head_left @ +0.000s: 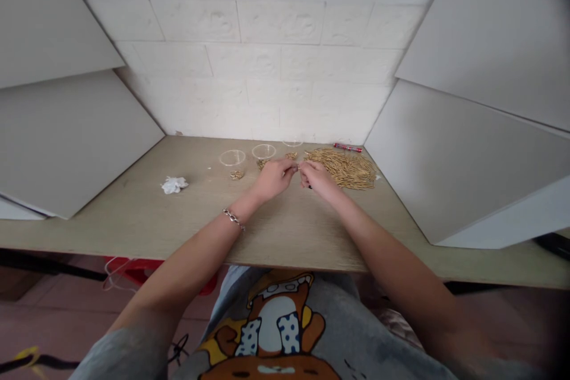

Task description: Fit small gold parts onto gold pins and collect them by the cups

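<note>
My left hand (275, 178) and my right hand (317, 178) meet over the table, fingertips pinched close together. Something small sits between them, too small to make out. A pile of thin gold-coloured sticks (345, 167) lies just beyond and to the right of my right hand. To the left of my hands, a clear plastic cup (232, 158) has small gold pieces (236, 175) at its bottom. A second clear cup (264, 151), partly hidden by my left hand, also contains small pieces. Behind my hands is a third clear cup (293, 143) with gold pieces. A small dark thing shows under my right hand.
Crumpled white tissue (174, 184) lies on the wooden table (294, 237) at the left. A red tube (347, 147) rests behind the stick pile. Grey-white panels (481, 160) flank both sides, and a white brick-patterned wall (262, 65) closes the back. A red stool (138, 270) shows below.
</note>
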A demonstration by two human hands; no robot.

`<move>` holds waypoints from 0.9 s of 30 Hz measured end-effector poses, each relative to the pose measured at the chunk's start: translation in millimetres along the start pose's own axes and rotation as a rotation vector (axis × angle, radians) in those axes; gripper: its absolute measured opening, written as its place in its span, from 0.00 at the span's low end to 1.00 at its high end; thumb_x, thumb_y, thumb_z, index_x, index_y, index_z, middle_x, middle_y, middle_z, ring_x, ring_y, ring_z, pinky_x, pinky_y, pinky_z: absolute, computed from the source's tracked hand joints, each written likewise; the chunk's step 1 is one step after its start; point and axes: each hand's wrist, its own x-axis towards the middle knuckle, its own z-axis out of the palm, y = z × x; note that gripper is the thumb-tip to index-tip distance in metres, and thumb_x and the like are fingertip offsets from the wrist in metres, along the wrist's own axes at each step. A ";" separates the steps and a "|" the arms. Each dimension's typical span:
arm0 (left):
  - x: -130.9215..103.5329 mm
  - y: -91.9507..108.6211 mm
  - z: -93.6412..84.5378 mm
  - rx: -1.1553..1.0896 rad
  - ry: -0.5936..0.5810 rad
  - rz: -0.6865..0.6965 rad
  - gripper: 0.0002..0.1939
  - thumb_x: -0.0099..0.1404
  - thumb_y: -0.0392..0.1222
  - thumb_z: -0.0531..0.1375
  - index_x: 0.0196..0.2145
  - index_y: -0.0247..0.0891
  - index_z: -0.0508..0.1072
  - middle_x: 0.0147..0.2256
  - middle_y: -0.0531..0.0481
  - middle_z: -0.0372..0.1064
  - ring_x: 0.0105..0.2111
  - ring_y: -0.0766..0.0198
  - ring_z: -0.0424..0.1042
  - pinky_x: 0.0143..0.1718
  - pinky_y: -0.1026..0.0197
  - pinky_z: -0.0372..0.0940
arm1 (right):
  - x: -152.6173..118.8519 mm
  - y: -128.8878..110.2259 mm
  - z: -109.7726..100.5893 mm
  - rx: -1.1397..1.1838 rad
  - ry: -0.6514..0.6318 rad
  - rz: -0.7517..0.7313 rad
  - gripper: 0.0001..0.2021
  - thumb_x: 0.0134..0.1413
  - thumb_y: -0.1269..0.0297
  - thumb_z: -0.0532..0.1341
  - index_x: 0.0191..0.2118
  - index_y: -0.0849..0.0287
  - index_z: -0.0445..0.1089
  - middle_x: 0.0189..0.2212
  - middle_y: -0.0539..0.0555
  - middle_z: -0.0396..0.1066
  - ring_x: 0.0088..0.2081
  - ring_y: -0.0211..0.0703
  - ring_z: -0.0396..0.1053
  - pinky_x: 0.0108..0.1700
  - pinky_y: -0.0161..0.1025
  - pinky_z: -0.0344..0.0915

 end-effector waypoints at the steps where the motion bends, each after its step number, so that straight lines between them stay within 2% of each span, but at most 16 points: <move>1: -0.1 0.2 -0.2 0.006 -0.002 0.008 0.10 0.61 0.33 0.50 0.31 0.34 0.71 0.30 0.49 0.70 0.31 0.66 0.67 0.35 0.63 0.60 | 0.4 0.7 -0.2 -0.023 0.003 -0.004 0.15 0.51 0.57 0.53 0.19 0.57 0.53 0.12 0.42 0.48 0.13 0.30 0.50 0.20 0.34 0.56; 6: -0.5 0.4 -0.4 0.048 -0.009 0.037 0.10 0.61 0.33 0.50 0.31 0.33 0.71 0.29 0.47 0.70 0.32 0.65 0.67 0.35 0.63 0.60 | 1.5 2.9 -2.0 -0.078 -0.002 -0.010 0.16 0.52 0.56 0.52 0.18 0.57 0.52 0.11 0.43 0.49 0.14 0.32 0.52 0.20 0.34 0.57; 11: -0.6 -2.4 2.0 0.074 -0.008 0.084 0.11 0.62 0.34 0.49 0.31 0.33 0.71 0.30 0.46 0.69 0.32 0.64 0.67 0.35 0.62 0.60 | 2.2 3.3 -2.5 -0.039 -0.006 0.025 0.15 0.51 0.57 0.54 0.19 0.57 0.53 0.12 0.43 0.49 0.13 0.31 0.51 0.20 0.34 0.58; 22: -0.4 -0.6 3.6 0.014 0.005 -0.013 0.10 0.61 0.34 0.50 0.30 0.34 0.71 0.30 0.48 0.71 0.32 0.65 0.67 0.36 0.63 0.61 | -3.3 -5.9 4.6 0.139 -0.025 0.091 0.14 0.52 0.58 0.54 0.20 0.57 0.54 0.12 0.41 0.48 0.13 0.29 0.47 0.19 0.32 0.56; 27: 0.1 -0.8 3.9 -0.007 -0.004 -0.036 0.10 0.60 0.32 0.51 0.29 0.34 0.71 0.31 0.48 0.71 0.34 0.65 0.68 0.38 0.63 0.61 | -3.2 -7.2 4.3 0.074 -0.008 0.100 0.15 0.53 0.59 0.54 0.20 0.58 0.54 0.11 0.42 0.48 0.13 0.29 0.48 0.20 0.32 0.57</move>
